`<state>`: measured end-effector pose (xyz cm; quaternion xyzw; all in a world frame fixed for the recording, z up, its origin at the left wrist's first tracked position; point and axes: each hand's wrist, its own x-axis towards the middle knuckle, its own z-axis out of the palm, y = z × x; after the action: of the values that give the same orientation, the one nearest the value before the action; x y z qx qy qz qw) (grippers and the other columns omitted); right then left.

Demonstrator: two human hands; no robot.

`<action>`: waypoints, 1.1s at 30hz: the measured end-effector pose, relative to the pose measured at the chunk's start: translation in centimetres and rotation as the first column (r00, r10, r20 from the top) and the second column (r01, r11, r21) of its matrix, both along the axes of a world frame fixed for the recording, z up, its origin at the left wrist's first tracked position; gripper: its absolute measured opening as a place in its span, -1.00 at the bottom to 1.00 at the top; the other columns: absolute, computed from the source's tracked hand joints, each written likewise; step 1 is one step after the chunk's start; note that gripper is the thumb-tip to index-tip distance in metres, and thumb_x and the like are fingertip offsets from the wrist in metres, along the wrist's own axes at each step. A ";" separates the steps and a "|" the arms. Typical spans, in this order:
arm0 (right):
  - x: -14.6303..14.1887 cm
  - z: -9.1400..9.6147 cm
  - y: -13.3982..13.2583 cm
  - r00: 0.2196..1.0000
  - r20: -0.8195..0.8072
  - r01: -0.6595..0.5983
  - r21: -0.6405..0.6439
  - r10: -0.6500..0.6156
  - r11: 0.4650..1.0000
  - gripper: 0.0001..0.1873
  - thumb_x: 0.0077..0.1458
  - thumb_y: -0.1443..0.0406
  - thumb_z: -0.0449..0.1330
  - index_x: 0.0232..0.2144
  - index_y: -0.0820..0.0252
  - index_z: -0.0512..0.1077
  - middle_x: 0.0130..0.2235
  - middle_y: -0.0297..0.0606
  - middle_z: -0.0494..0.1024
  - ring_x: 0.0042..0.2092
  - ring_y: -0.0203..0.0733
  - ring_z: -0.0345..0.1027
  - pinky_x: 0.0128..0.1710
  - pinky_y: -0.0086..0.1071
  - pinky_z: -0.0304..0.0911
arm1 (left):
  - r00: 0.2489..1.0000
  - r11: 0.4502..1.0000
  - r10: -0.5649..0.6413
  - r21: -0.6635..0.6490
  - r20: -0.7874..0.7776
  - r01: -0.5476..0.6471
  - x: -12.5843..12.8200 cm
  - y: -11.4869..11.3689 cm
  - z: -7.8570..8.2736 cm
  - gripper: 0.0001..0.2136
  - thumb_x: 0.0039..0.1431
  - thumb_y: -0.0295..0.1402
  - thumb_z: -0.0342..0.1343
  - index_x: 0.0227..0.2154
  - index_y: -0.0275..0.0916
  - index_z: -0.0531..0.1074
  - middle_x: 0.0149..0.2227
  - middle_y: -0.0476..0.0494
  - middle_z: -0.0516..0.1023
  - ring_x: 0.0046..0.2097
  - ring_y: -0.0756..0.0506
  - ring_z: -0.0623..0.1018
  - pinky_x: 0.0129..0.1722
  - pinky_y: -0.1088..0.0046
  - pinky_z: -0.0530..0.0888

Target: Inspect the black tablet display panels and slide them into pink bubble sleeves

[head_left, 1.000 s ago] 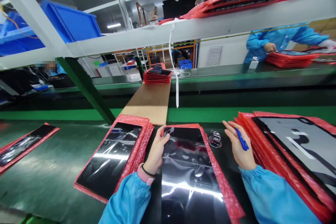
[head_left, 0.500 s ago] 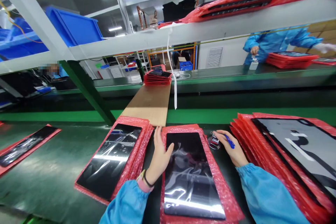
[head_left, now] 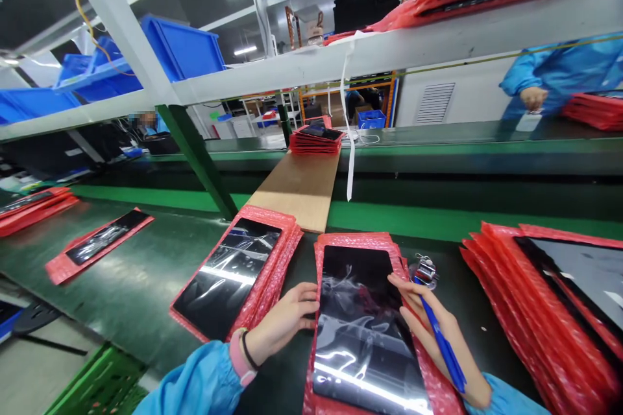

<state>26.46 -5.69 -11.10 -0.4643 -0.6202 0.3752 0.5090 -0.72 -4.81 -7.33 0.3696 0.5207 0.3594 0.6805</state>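
In front of me a glossy black screen panel (head_left: 363,331) under clear film lies on a stack of red bubble-wrap bags (head_left: 357,240). My left hand (head_left: 287,318) is beside its left edge, fingers stretched out and at the edge of the stack. Across from it, my right hand (head_left: 438,327) holds a blue pen (head_left: 442,343), its fingertips at the panel's right edge. Just beyond those fingers sits a small shiny metal object (head_left: 425,268), its kind unclear. A second stack, with a black panel (head_left: 228,279) on top, lies left of my left hand.
A tall pile of red bags with panels (head_left: 530,292) stands at the right. Farther left lies a narrow panel (head_left: 107,237) on red wrap. A wooden board (head_left: 302,188) leads to another red stack (head_left: 316,136). Overhead are a white shelf beam (head_left: 292,68) and blue bins (head_left: 182,48).
My left hand has moved down and toward me, to the panel's left edge. My right hand, with the pen, has come from the metal object to the panel's right edge. The view has shifted left.
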 end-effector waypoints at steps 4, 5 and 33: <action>0.1 -0.1 0.1 0.998 0.052 -0.040 0.011 0.039 0.999 -0.75 0.14 0.24 0.14 -0.11 0.09 0.34 0.11 -0.04 0.43 0.15 0.00 0.28 0.18 -0.05 0.10 | 0.998 0.997 -0.057 -0.046 -0.004 0.057 0.0 1.1 0.4 -0.70 -0.19 -0.35 0.29 -0.37 -0.27 0.35 -0.44 0.00 0.33 -0.44 0.02 0.40 -0.44 0.44 0.37; 0.1 -0.3 0.1 0.998 0.044 -0.038 0.010 0.037 0.999 -0.75 0.14 0.24 0.13 -0.10 0.09 0.33 0.12 -0.04 0.42 0.16 0.00 0.28 0.18 -0.04 0.10 | 0.998 0.998 -0.061 -0.025 -0.015 0.061 0.1 1.4 0.6 -0.71 -0.20 -0.37 0.30 -0.39 -0.27 0.35 -0.44 0.02 0.33 -0.44 0.03 0.40 -0.46 0.47 0.35; 1.2 -0.8 -0.5 0.989 -0.137 0.029 -0.135 -0.048 0.990 -0.65 0.10 0.09 0.16 -0.07 0.02 0.38 0.03 -0.12 0.51 -0.07 0.02 0.48 -0.04 -0.20 0.38 | 0.897 0.940 0.241 0.319 -0.371 -0.120 -20.0 6.1 6.2 -0.54 -0.13 -0.17 0.28 -0.13 -0.23 0.45 -0.27 -0.14 0.62 -0.28 -0.17 0.59 -0.20 0.32 0.46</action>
<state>27.70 -6.22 -11.86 -0.4818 -0.5474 0.4373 0.5263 -20.76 1.26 -1.11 0.4804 0.6246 0.4091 0.4601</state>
